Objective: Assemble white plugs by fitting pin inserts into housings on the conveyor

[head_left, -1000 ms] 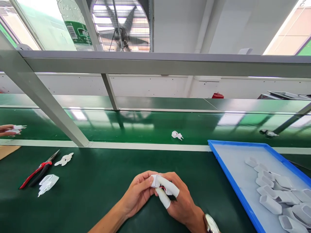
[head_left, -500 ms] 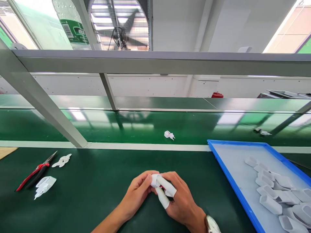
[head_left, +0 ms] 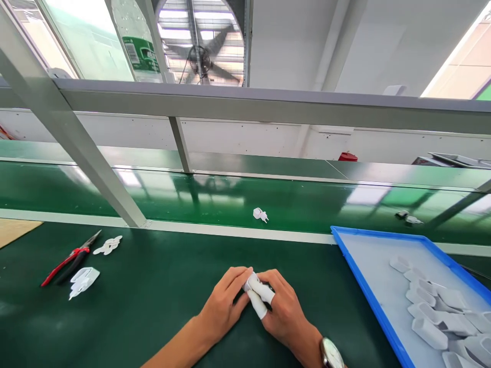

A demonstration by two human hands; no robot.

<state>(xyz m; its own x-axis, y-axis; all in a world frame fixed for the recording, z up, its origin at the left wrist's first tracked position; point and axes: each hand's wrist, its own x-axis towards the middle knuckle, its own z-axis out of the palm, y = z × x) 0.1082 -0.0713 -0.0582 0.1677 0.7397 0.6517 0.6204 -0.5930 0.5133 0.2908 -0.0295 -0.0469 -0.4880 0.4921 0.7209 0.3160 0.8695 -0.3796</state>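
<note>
Above the green bench top, my left hand (head_left: 224, 301) and my right hand (head_left: 286, 314) meet with fingers closed on a small white plastic piece (head_left: 250, 280). Much of the piece is hidden by the fingers, so its exact kind cannot be made out. White covers (head_left: 264, 292) wrap the thumb and index finger of my right hand, and a watch (head_left: 332, 352) is on that wrist. To the left lie needle-nose pliers (head_left: 72, 259) with one red and one black handle. Beside them are a flat white plastic part (head_left: 108, 245) and a larger white plastic part (head_left: 84, 281).
A blue-rimmed tray (head_left: 370, 306) at the right holds several white plastic shells (head_left: 429, 333). Beyond the pale bench edge, a white plug (head_left: 261, 214) lies on the green belt (head_left: 215, 204). A slanted metal post (head_left: 95, 163) rises at the left.
My left fingers have closed further over the white piece, which now shows less and is tilted differently. The whole view has tilted slightly. Both hands stay together.
</note>
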